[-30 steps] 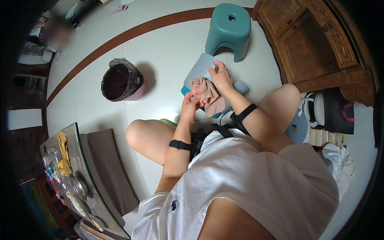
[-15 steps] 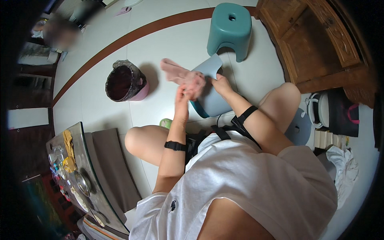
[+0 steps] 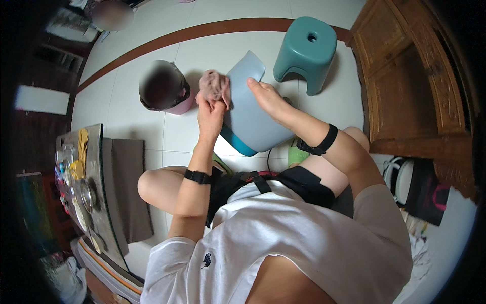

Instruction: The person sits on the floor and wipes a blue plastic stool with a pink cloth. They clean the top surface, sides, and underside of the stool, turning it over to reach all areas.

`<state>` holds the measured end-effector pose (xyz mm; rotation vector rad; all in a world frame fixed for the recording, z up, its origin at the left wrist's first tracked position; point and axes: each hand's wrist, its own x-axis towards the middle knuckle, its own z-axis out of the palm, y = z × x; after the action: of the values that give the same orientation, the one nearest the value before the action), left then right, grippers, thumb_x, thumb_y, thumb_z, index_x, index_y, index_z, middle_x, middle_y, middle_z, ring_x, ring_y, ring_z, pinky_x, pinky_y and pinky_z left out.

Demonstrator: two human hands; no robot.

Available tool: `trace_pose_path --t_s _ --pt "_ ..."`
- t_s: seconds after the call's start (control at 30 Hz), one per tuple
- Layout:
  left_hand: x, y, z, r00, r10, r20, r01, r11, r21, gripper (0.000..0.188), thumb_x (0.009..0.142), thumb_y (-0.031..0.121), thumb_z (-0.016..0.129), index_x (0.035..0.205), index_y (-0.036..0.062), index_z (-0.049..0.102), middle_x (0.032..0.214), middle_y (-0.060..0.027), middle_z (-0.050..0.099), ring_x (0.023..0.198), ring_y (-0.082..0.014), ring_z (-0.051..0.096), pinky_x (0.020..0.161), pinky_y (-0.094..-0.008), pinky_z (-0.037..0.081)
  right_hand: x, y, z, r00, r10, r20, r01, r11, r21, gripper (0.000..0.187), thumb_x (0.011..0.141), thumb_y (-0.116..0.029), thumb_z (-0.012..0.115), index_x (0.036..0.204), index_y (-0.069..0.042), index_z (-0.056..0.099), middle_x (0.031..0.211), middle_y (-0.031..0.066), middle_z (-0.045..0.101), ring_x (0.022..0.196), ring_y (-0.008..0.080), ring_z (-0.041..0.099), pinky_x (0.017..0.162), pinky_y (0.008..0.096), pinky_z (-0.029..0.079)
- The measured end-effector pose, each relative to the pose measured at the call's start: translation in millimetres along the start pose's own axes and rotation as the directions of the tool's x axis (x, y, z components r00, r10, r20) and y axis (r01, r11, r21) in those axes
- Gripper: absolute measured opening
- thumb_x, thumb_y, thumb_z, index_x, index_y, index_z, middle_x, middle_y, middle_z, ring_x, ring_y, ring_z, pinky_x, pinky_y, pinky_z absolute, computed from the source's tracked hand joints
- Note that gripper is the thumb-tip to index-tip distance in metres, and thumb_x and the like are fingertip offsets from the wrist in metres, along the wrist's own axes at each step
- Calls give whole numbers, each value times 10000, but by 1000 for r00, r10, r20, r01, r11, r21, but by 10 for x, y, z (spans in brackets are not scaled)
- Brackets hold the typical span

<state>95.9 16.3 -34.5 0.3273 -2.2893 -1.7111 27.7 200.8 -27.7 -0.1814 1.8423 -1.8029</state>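
A crumpled pinkish cloth [image 3: 214,86] is bunched in my left hand [image 3: 210,112], whose fingers are closed around it. It sits at the left edge of a grey-blue plastic piece with a teal rim [image 3: 258,114], which looks like a stool tipped on its side. My right hand [image 3: 268,99] grips that piece by its far right edge, thumb on top. The piece is held tilted between my knees and the far floor, its underside hidden.
A teal stool [image 3: 309,48] stands upright at the far right, beside a carved wooden cabinet [image 3: 390,66]. To the left is a pink bin [image 3: 181,105] with a black liner. A glass-topped table [image 3: 101,172] with dishes and a yellow cloth stands at far left.
My left hand and the cloth have moved left, and the cloth is bunched instead of trailing. The grey-blue piece has turned, showing more of its outer face. The whole view has shifted.
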Motion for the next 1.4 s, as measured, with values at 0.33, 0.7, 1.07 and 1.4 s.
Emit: trace_pose_path --t_s 0.33,0.7,1.07,1.4 --pt "-458 422 502 843 474 254 -512 562 650 653 694 229 672 1274 -11 491 1440 -144 444 1412 -401 294 1142 -605 92 192 381 -157 966 -189 178 81 871 485 681 1028 -526 198 1364 5 460 1232 187 601 1155 273 590 1016 377 478" --pt "147 765 557 850 399 344 -513 777 365 591 742 87 580 1331 83 530 1449 -142 453 1332 -356 416 1130 -422 307 -34 144 -272 972 -205 112 215 972 -93 805 966 -663 178 800 -9 616 676 134 621 714 233 612 683 358 477" --pt "-340 613 167 929 333 -163 -130 705 697 430 714 125 579 1132 45 639 1153 -166 634 1288 -389 454 1124 -584 193 18 -110 -387 951 -310 -6 305 941 -147 737 991 -616 302 700 26 516 636 29 460 686 127 442 634 340 408" --pt "-635 636 640 838 482 256 -490 459 741 532 618 174 692 1142 125 615 1412 -125 490 1327 -296 432 1056 -463 307 260 -172 -526 878 -393 -275 368 920 -138 592 1012 -491 406 694 0 494 607 25 408 640 127 403 585 355 393"
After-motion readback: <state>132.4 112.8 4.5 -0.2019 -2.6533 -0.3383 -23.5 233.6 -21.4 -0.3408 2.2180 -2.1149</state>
